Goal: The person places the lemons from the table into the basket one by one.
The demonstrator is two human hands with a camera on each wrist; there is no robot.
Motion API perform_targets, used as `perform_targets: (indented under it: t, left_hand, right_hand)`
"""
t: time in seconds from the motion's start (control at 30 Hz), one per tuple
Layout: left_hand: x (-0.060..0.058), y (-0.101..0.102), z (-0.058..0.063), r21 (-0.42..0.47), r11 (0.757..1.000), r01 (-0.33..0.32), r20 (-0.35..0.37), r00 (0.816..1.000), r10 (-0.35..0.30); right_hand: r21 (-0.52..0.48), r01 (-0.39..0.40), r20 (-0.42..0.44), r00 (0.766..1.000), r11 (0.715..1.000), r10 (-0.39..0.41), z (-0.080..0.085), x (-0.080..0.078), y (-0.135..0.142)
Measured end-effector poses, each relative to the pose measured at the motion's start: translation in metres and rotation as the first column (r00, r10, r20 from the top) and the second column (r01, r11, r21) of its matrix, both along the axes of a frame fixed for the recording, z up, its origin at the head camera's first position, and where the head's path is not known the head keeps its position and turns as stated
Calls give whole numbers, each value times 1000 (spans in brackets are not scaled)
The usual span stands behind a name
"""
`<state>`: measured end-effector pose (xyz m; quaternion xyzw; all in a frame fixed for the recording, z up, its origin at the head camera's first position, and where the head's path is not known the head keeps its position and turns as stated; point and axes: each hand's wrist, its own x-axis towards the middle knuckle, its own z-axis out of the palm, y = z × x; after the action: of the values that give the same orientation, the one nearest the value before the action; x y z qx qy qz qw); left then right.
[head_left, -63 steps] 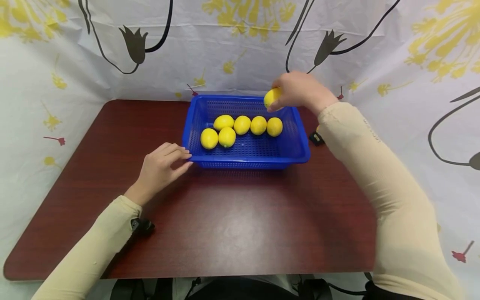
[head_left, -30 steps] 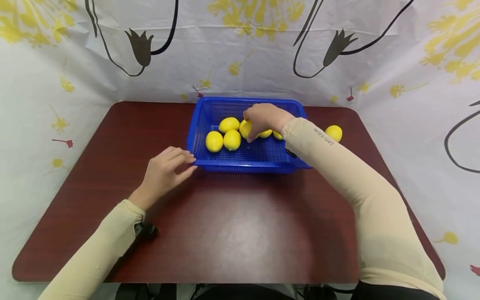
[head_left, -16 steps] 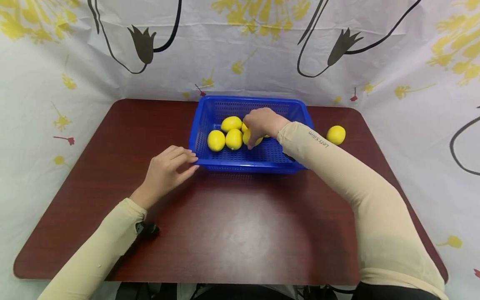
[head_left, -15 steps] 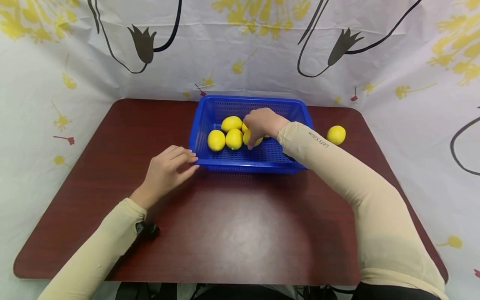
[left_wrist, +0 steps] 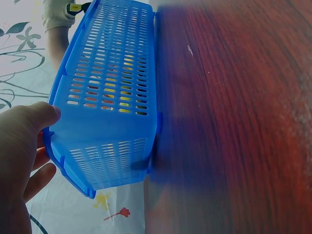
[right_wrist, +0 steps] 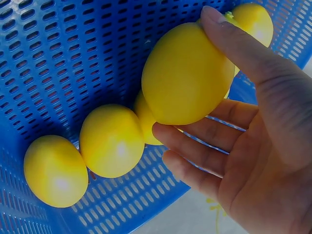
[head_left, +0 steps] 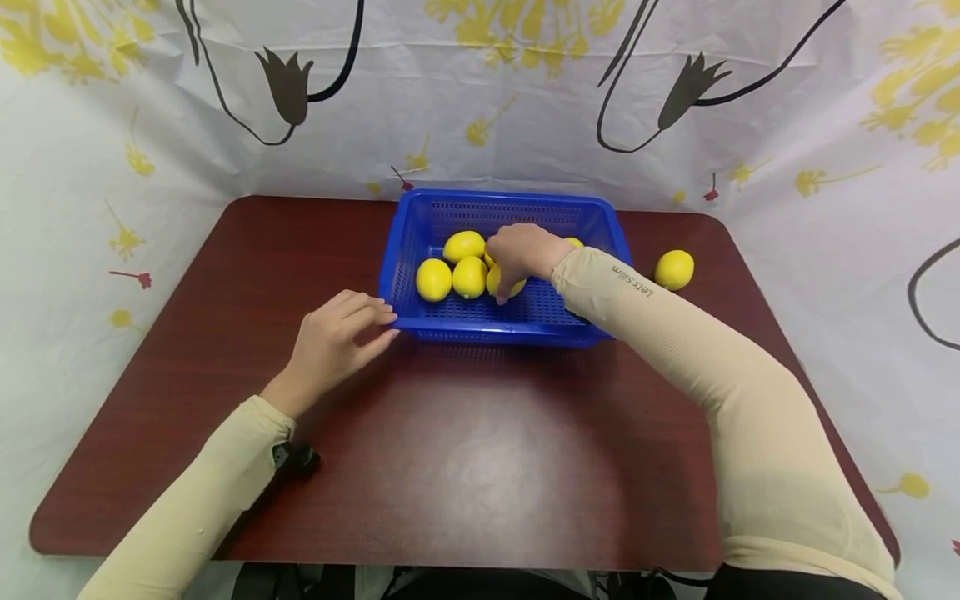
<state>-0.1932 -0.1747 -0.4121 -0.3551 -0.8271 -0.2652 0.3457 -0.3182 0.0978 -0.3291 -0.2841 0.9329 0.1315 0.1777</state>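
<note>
A blue perforated plastic basket holds several yellow lemons. My left hand pinches its near left corner, thumb outside the rim and the other fingers behind it. Inside the basket, my right hand grips a lemon between thumb and fingers. That lemon is beside a front-row lemon, with another lemon further left. Behind them lies a back-row lemon; my right hand partly covers the rest of that row. In the right wrist view, two lemons sit side by side.
One lemon lies on the dark red-brown table, right of the basket. Patterned white cloth hangs behind and at both sides. A black wrist device is on the left forearm.
My right hand has carried its lemon from above the back right rim down into the basket, then slightly toward me to the front row. The left hand stays on the corner.
</note>
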Motion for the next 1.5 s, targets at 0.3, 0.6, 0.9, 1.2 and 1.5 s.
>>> perform_targets:
  t: [0.3, 0.6, 0.9, 1.2, 1.5]
  left_hand:
    - [0, 0, 1, -19, 1000, -11, -1, 1000, 11]
    - [0, 1, 2, -4, 1000, -5, -10, 1000, 5]
    - [1, 0, 1, -8, 1000, -7, -4, 1000, 7]
    - [1, 0, 1, -9, 1000, -15, -6, 1000, 15]
    - [2, 1, 1, -3, 1000, -15, -6, 1000, 15]
  right_hand:
    - [1, -20, 0, 1000, 1000, 20, -4, -1, -1]
    - [34, -33, -9, 999, 999, 33, -9, -5, -1]
    - [19, -32, 16, 999, 999, 32, -13, -5, 0]
    - [-29, -67, 27, 997, 997, 68, -12, -4, 1]
    - [-57, -101, 20, 995, 993, 103, -12, -4, 2]
